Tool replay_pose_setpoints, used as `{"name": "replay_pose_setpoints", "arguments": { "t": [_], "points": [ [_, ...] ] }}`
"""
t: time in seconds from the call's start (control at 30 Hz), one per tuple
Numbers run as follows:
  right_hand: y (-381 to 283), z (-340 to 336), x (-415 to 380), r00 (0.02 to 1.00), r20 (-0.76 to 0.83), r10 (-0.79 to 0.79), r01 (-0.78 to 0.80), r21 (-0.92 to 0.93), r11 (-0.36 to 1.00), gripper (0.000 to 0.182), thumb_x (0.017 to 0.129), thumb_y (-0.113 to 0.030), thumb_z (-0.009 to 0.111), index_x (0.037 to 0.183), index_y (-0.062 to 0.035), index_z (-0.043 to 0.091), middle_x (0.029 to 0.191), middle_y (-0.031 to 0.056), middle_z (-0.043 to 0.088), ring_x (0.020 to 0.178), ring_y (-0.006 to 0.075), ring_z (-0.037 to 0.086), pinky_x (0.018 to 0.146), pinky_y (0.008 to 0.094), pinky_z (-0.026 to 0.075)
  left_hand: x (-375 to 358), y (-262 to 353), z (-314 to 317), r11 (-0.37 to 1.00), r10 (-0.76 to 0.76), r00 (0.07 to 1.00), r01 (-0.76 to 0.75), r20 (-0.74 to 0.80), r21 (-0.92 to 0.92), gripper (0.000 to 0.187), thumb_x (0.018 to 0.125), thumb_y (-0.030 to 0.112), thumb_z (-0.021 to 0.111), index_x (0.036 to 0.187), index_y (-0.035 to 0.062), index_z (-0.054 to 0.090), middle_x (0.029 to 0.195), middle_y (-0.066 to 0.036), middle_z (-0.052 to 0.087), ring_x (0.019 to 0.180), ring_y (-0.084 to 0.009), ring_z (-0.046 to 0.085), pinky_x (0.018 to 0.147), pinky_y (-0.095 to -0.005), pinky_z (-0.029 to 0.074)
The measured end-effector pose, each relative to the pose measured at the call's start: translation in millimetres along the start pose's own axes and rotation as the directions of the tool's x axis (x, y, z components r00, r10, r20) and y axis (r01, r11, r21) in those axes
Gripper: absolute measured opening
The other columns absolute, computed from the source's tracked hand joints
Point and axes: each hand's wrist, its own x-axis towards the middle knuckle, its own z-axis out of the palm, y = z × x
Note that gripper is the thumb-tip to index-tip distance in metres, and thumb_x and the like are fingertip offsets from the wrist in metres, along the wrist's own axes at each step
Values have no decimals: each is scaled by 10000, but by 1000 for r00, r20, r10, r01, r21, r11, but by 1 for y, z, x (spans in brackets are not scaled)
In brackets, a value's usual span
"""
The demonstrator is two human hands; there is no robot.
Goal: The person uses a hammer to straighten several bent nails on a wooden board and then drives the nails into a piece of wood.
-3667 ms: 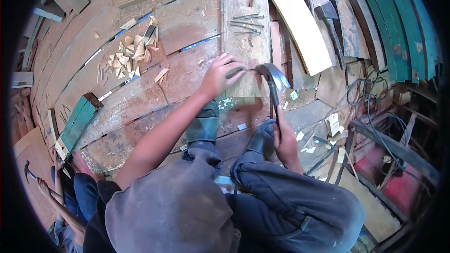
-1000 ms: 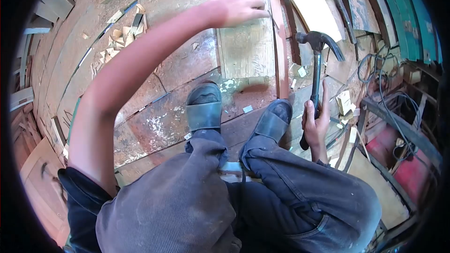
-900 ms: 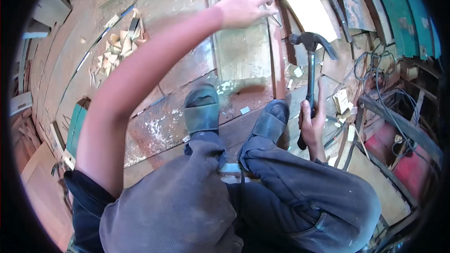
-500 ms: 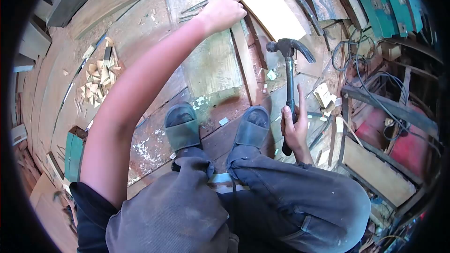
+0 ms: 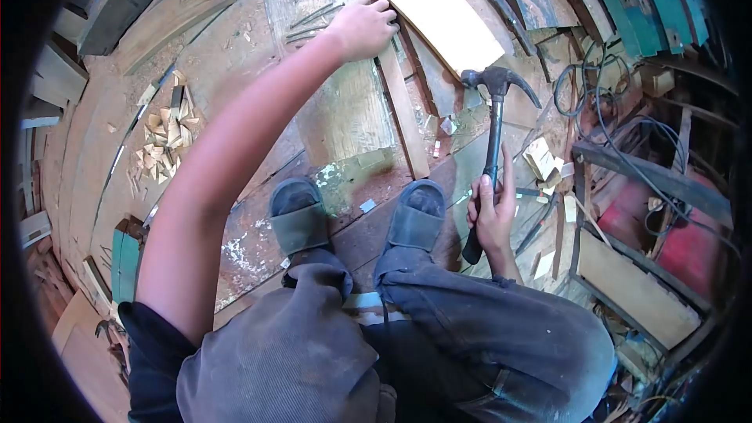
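Head view, looking down past the knees: the right hand (image 5: 492, 215) is wrapped low on the dark handle of a steel claw hammer (image 5: 493, 121), its fingers clenched round the grip with the index finger laid straight up the shaft. The hammer stands nearly upright, head raised above the cluttered planks, claw pointing away to the right. The left hand (image 5: 362, 25) is stretched far forward, its fingers curled down at the far end of a narrow reddish-brown wooden strip (image 5: 403, 110) that lies along the right edge of a pale weathered wooden board (image 5: 345, 102). Whether those fingers pinch anything small cannot be told. A few long dark iron nails (image 5: 312, 17) lie loose on the board just left of that hand.

To strike well from here, it would probably help to shift the right hand's index finger back round the handle before swinging, since a straight finger weakens the grip. The left arm is at full reach, so leaning the body forward would likely steady it. Both feet in grey rubber sandals (image 5: 296, 215) rest on the worn plank floor, close to the strip's near end. Judging by the clutter, the pale curved plank (image 5: 427, 4) just beyond the left hand could crowd a swing.
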Motion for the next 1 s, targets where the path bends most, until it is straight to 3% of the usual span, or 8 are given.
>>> {"name": "replay_pose_setpoints", "arguments": {
  "t": [0.1, 0.3, 0.4, 0.5, 0.63, 0.73, 0.83, 1.0],
  "points": [
    [1, 0, 0, 1000, 1, -6, 6, -3, 1000, 641, 1083, -119, 471, 1636, -171, 152, 735, -26, 482, 494, 25, 390, 422, 192, 331, 2, 4, -7, 1000, -4, 997, 2, 78, 17, 260, 941, 165, 558, 1128, 125, 734, 1097, -11, 682, 1186, -150, 582, 991, -322, 430],
    [11, -6, 2, 999, 41, -29, 30, -22, 999, 625, 1088, -182, 448, 1634, -193, 143, 746, 6, 498, 459, 43, 429, 374, 211, 354, 24, -1, -20, 997, 51, 998, -53, 33, 55, 176, 892, 177, 597, 815, 160, 755, 937, -3, 735, 994, -155, 683, 927, -338, 478],
    [12, -6, 3, 999, 42, -34, 35, -17, 999, 622, 1088, -184, 443, 1634, -188, 145, 739, 3, 495, 456, 42, 425, 376, 209, 352, 27, -2, -21, 991, 105, 994, -103, -17, 86, 178, 895, 171, 594, 819, 167, 755, 874, -1, 737, 932, -166, 703, 926, -345, 491],
    [12, -9, 2, 998, 47, -33, 33, -13, 999, 621, 1090, -191, 446, 1633, -184, 145, 743, 3, 497, 459, 42, 429, 377, 207, 353, 33, 4, -46, 1000, -17, 981, 12, 192, 28, 145, 867, 186, 645, 785, 126, 749, 994, -7, 710, 1064, -153, 652, 1001, -345, 465],
    [15, -11, 3, 998, 45, -45, 45, 0, 999, 623, 1091, -203, 452, 1633, -181, 146, 757, 4, 502, 466, 42, 437, 377, 210, 357, 18, -8, -61, 998, 62, 981, -57, 184, -34, 262, 860, 343, 710, 900, 92, 771, 1099, -24, 701, 1171, -168, 609, 1028, -381, 441],
    [14, -11, 3, 998, 41, -42, 41, 23, 999, 623, 1092, -212, 457, 1633, -183, 149, 769, 4, 508, 470, 41, 439, 375, 214, 360, 10, -18, -58, 971, 225, 963, -209, 148, -117, 274, 868, 328, 713, 1038, 120, 764, 1141, -8, 707, 1182, -169, 609, 1045, -376, 421],
    [11, -11, 2, 999, 30, -30, 28, 42, 999, 624, 1093, -193, 457, 1634, -179, 148, 759, -6, 494, 477, 36, 414, 389, 210, 348, 15, -12, -52, 978, 185, 909, -133, 372, -161, 284, 877, 263, 698, 1146, 184, 744, 1177, 9, 708, 1200, -161, 605, 1061, -386, 401],
    [6, -10, -2, 1000, 9, -6, 6, 42, 999, 625, 1095, -157, 449, 1637, -165, 137, 730, -24, 463, 487, 30, 371, 415, 198, 326, 13, -16, -40, 944, 314, 923, -279, 223, -174, 297, 896, 166, 624, 1162, 229, 739, 1162, 23, 709, 1215, -148, 601, 1083, -408, 374]
  ]
}}
